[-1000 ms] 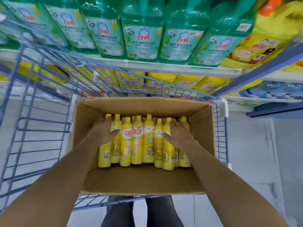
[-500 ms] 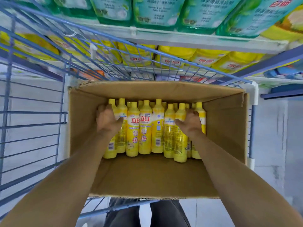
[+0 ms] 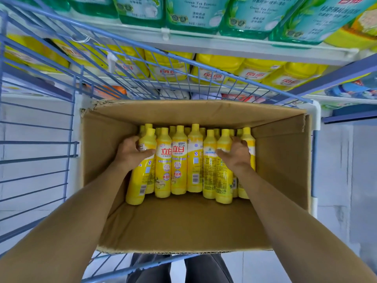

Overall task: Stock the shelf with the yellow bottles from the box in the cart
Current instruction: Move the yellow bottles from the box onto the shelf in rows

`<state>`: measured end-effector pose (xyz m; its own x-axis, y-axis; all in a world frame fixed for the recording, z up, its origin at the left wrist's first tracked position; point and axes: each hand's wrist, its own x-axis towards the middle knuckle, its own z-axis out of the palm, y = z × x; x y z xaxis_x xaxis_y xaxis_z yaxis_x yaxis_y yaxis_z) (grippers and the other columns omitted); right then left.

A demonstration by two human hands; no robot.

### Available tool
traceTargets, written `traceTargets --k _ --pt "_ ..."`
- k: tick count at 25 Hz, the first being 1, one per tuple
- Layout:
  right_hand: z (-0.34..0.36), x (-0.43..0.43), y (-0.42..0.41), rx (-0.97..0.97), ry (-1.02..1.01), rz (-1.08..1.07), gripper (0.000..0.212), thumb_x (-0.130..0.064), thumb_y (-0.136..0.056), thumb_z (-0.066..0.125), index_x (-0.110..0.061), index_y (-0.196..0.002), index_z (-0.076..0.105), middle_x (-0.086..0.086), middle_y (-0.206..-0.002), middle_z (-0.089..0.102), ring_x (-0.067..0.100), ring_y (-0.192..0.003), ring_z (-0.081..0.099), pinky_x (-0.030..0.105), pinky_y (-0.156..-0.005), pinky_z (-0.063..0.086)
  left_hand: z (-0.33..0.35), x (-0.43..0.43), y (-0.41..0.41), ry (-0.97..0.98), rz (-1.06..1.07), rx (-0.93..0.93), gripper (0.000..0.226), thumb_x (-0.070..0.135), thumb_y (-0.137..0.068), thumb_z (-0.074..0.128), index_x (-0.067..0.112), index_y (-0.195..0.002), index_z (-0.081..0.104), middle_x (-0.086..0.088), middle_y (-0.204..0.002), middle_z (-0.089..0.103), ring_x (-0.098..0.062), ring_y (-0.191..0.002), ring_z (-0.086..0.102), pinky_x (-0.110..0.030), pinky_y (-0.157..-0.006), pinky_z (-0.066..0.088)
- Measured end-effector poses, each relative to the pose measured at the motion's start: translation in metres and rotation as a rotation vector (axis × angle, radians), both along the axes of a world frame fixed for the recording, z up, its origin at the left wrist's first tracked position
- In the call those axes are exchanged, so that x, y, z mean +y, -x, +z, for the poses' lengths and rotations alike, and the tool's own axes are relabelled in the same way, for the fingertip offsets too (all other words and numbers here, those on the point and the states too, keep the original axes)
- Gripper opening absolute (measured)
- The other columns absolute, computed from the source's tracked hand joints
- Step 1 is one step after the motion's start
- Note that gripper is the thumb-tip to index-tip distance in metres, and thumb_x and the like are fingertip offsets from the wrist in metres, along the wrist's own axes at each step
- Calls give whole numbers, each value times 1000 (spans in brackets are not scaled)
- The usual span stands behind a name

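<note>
Presently in hand: we judge this to be the lift of bottles out of the cardboard box (image 3: 281, 160); neither grasped bottle is clear of it yet.
Task item location: the yellow dish-soap bottles (image 3: 179, 160) stand packed at the far end of the box, which sits in the blue wire cart (image 3: 40, 156).
Left hand (image 3: 130, 154): fingers and thumb are wrapped round the shoulder of the leftmost front bottle (image 3: 140, 180), which is tilted.
Right hand (image 3: 236, 158): thumb lies across the front of a bottle near the row's right end (image 3: 223, 180) and the fingers curl behind it; we cannot tell whether it grips one bottle or two.
Arms: both forearms reach forward and down into the box.
Recommended method: grip the body, not the cap. Raise each bottle straight up, so its neighbours do not topple onto the bare box floor.
Destination: the shelf (image 3: 204, 45) lies beyond the cart; we see no free slot.
</note>
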<state>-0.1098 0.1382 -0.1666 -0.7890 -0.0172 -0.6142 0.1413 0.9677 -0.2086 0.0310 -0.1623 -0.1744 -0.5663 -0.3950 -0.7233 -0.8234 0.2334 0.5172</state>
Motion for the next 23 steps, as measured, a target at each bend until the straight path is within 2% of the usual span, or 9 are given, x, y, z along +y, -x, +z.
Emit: traceTargets --k 3,6,8,13,15,17,19,21,23 --pt "1 3 2 -39 40 -47 73 -46 -78 83 -8 -133 57 15 -126 65 33 -118 60 37 -89 52 -9 -6 -3 -61 20 -43 50 32 -67 93 14 -107 69 -8 -101 75 -24 -89 74 -50 -84 61" --pt "18 3 3 -77 125 -65 62 -44 -72 88 -11 -120 67 9 -110 73 28 -106 67 35 -85 56 6 -5 -4 -102 24 23 67 40 -59 94 12 -114 67 -7 -106 74 -23 -95 72 -49 -88 60" --pt "41 -1 1 -97 221 6 54 -41 -71 90 -14 -114 71 3 -101 74 22 -97 68 29 -78 52 29 1 -2 -138 -1 86 58 34 -64 93 16 -113 68 -5 -107 74 -22 -99 71 -45 -90 59" --pt "129 -17 3 -12 477 68 43 -43 -67 92 -23 -98 71 -6 -87 74 19 -83 70 31 -72 56 109 24 26 -229 -84 293 53 38 -68 91 20 -113 70 3 -106 75 -16 -102 71 -44 -90 59" --pt "172 -24 7 33 611 63 39 -35 -67 94 -21 -96 72 -5 -87 77 19 -84 74 33 -76 59 146 35 38 -255 -106 392 65 45 -62 92 21 -117 68 1 -110 75 -21 -108 70 -45 -93 57" --pt "226 -30 9 103 725 80 38 -25 -69 95 -21 -98 70 -9 -90 76 4 -82 71 28 -76 56 190 43 47 -287 -118 498 71 47 -59 91 21 -120 67 -1 -113 75 -24 -110 70 -48 -97 56" --pt "280 -34 11 172 798 100 46 -19 -71 93 -19 -108 66 -6 -95 74 -7 -80 65 23 -75 54 239 44 56 -285 -119 598 68 41 -61 91 17 -120 67 -3 -112 76 -25 -110 70 -41 -96 56" --pt "334 -35 15 281 841 114 57 -25 -69 94 -19 -118 66 9 -104 74 10 -87 69 40 -78 57 294 43 63 -277 -145 697 62 32 -66 89 14 -121 66 -3 -114 75 -23 -112 68 -34 -96 56" --pt "382 -34 21 356 919 146 51 -22 -70 94 -16 -114 70 8 -105 77 21 -95 73 40 -83 59 349 40 73 -251 -203 786 57 28 -72 89 17 -123 66 0 -117 74 -19 -114 67 -43 -100 55"
